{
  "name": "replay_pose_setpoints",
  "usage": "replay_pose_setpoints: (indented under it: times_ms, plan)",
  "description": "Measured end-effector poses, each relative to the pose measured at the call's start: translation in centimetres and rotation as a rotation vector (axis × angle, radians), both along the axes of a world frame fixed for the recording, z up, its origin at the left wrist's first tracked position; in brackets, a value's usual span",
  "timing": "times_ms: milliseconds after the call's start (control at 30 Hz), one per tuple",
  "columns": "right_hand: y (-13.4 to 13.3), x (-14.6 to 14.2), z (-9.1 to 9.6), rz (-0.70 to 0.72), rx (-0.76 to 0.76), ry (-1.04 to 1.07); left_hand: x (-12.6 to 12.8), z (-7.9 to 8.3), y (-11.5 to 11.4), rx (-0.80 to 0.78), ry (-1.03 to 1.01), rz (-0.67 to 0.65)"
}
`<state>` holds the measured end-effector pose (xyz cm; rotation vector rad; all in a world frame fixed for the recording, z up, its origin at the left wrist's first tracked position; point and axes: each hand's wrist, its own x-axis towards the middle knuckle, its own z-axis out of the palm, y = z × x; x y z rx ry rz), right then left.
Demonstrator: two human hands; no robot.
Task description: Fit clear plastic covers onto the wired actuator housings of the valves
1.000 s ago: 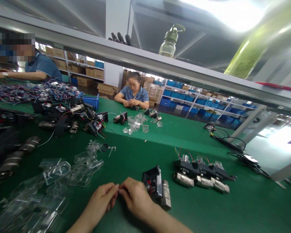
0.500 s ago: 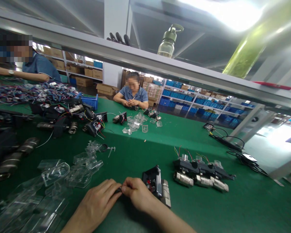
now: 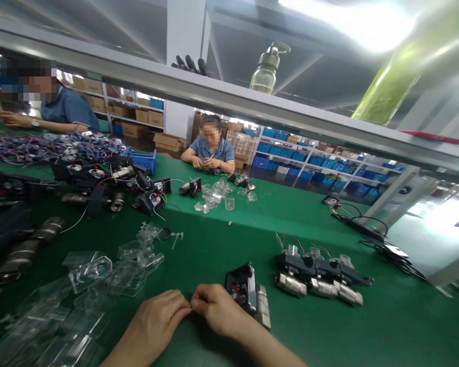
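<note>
My left hand and my right hand meet fingertip to fingertip low over the green table. Both are pinched closed on something tiny between them that I cannot make out. Just right of my right hand lies a black motor housing on a metal valve, open side up, with red wiring inside. Further right a row of finished black valve units lies side by side with coloured wires sticking up.
Clear plastic covers are heaped at the left. Black units, metal valves and wires crowd the far left. Two other people in blue shirts work across the table. A black cable trails at the right. A bottle stands on the overhead shelf.
My hands stayed together at the same spot; the fingertips shifted slightly against each other, the left hand drawing back a little. Nothing else on the table has moved.
</note>
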<state>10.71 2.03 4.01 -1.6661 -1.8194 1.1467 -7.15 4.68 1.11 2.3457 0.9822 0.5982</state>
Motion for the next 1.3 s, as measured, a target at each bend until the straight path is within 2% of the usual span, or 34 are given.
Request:
replay_pose_setpoints:
  times_ms: [167,267,433,533,733,867,1067,1300]
  plan:
    - [-0.3,-0.1,0.5,0.067,0.157,-0.088,0.4,0.9,0.1,-0.295,0.010,0.139]
    - [-0.7,-0.2,0.8,0.142,0.265,-0.144,0.6,0.5,0.4,-0.463,-0.017,0.206]
    - [-1.0,0.0,0.7,0.214,0.346,-0.183,1.2,-0.5,0.5,-0.672,-0.143,0.258]
    - [-0.8,-0.1,0.3,0.203,0.346,-0.223,1.3,-0.1,0.3,-0.668,-0.154,0.252]
    - [-0.2,-0.2,0.1,0.119,0.279,-0.229,0.5,2.2,-0.4,-0.226,-0.016,0.117]
    - [0.2,0.2,0.3,0.107,0.197,-0.160,0.2,2.1,-0.3,-0.138,0.023,0.044]
    - [0.2,0.4,0.6,0.087,0.168,-0.138,0.7,1.7,-0.3,-0.272,-0.070,0.104]
    - [0.3,0.1,0.5,0.060,0.227,-0.131,2.5,0.3,-0.6,-0.620,-0.336,0.316]
